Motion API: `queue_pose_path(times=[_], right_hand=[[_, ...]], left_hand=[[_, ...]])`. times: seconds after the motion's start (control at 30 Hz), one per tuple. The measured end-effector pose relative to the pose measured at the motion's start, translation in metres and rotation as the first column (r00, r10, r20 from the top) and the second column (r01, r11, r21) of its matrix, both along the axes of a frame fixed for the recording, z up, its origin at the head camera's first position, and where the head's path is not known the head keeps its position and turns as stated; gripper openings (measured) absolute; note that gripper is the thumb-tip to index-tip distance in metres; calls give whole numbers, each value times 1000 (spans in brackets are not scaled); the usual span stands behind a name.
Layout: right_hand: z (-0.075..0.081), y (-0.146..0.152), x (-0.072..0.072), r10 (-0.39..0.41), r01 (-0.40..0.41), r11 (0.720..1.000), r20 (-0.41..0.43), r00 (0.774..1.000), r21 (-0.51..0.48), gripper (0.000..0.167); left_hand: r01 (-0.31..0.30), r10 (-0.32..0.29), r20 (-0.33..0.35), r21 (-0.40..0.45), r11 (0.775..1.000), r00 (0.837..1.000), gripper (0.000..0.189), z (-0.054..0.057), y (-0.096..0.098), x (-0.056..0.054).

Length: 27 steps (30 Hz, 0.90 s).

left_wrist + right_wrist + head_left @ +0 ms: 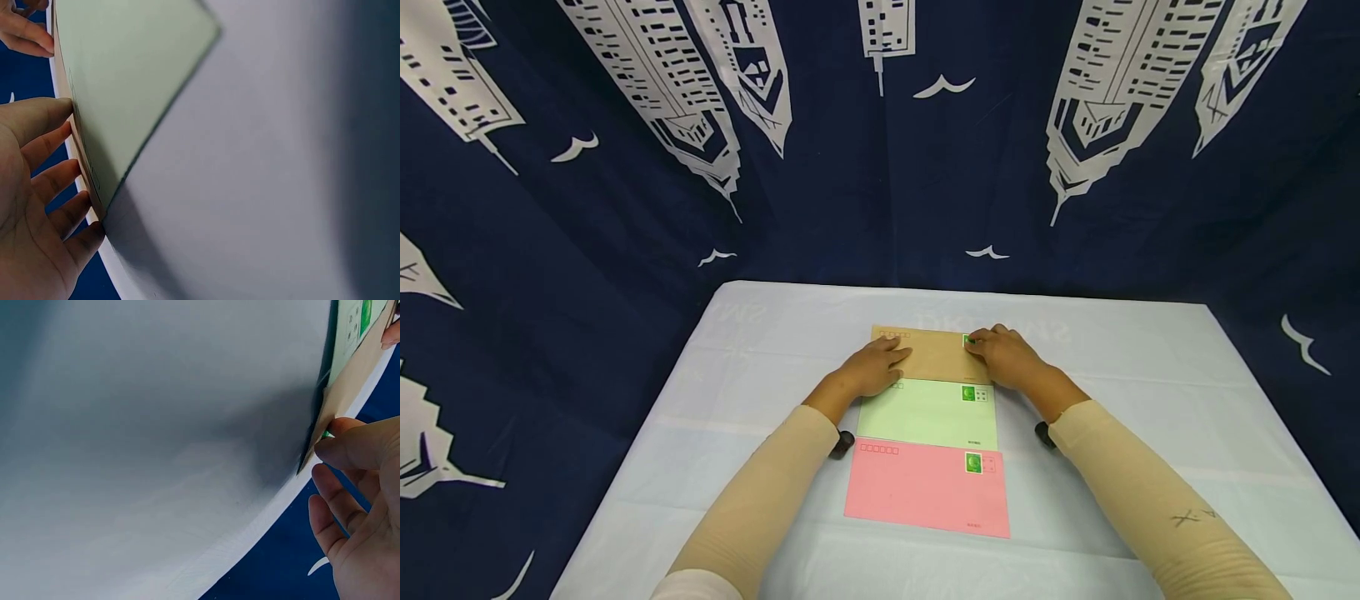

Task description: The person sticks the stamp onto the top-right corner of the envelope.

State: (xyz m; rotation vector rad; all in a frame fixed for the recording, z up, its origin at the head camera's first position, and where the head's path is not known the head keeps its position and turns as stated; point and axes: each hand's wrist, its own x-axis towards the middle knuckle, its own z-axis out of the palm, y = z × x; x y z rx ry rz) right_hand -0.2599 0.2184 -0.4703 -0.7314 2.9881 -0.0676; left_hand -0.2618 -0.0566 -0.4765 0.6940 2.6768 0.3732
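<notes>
Three envelopes lie in a column on the white-covered table: a brown one (934,357) farthest away, a pale green one (917,414) in the middle and a pink one (917,493) nearest. My left hand (868,367) rests its spread, fairly straight fingers on the brown envelope's left end. At that envelope's upper right corner, my right hand (1011,358) pinches a small green stamp (966,340) between thumb and forefinger against the paper. The fingers cover part of this stamp. Similar green stamps sit on the green envelope and the pink envelope, each near the upper right corner.
The white tablecloth (1150,400) surrounds the envelopes on both sides. Behind the table hangs a dark blue curtain (880,192) with white building and bird prints. A dark wrist camera (843,444) shows beneath the left wrist, another (1043,434) beneath the right.
</notes>
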Motion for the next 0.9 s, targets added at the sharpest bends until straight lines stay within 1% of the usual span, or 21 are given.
queue_pose_path(times=[0.13,0.33,0.47,0.6,0.73,0.9], right_hand=[[1,0,-4,-2,2,1000,8,1000,-4,35],[7,-1,-8,-28,31,996,35,999,-84,28],[9,-4,-13,-67,76,988,63,996,-138,26],[6,-6,-22,-99,109,980,66,993,-164,27],[2,-5,-30,-108,114,980,45,993,-164,25],[0,-6,-34,-100,106,979,42,994,-174,22]], left_hand=[[3,-3,2,-3,1000,1000,53,-1,0,-1],[3,-3,4,-2,1000,1000,53,-1,0,-1],[-1,1,5,3,1000,1000,53,-2,0,-1],[-5,5,5,-1,1000,1000,53,-2,-1,0],[-1,1,2,-5,1000,1000,53,-2,-1,-1],[5,-5,-1,9,1000,1000,52,-2,-1,-1]])
